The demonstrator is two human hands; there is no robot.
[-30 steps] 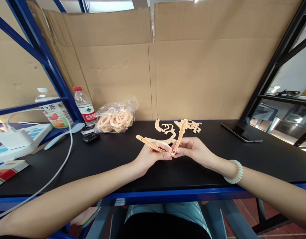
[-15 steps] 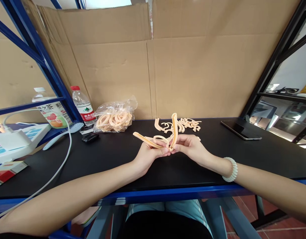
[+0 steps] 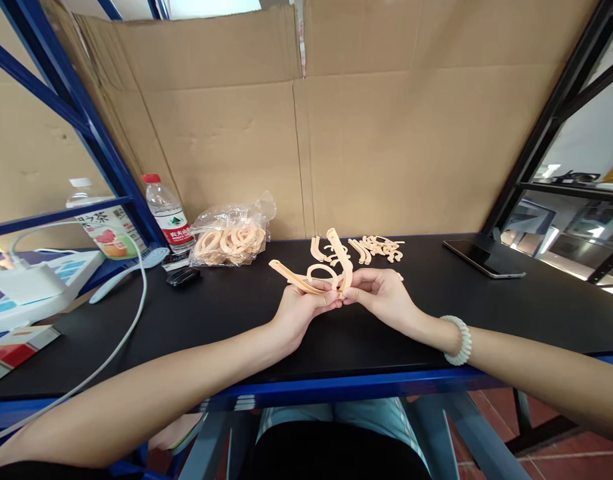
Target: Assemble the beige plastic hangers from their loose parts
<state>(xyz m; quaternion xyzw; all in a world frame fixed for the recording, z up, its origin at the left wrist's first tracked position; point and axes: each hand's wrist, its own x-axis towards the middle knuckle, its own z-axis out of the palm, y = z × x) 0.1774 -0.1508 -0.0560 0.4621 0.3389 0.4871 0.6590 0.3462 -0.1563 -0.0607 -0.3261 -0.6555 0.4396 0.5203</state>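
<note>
Between my two hands, over the black tabletop, are joined peach-coloured curved strips. My left hand (image 3: 306, 308) pinches one long curved strip (image 3: 291, 275), which points out to the left, along with a thinner ring-like piece (image 3: 320, 272). My right hand (image 3: 379, 293) pinches the lower end of another curved strip (image 3: 340, 257) that stands up and leans left. The fingertips of both hands meet where the strips come together; the joint itself is partly hidden by my fingers. Just behind lie several loose peach pieces (image 3: 384, 248) of various shapes.
At the back left stand a clear plastic bag (image 3: 231, 233) of peach pieces and a red-capped water bottle (image 3: 169, 212). A black object (image 3: 183, 277), a brush (image 3: 129, 275), a white cable (image 3: 136, 313) and a small box (image 3: 19, 350) lie left. A phone (image 3: 484, 259) lies right.
The strip in my right hand has tipped to the left and turned, now showing its smooth outer face rather than its hollow side. Both hands stay in nearly the same place.
</note>
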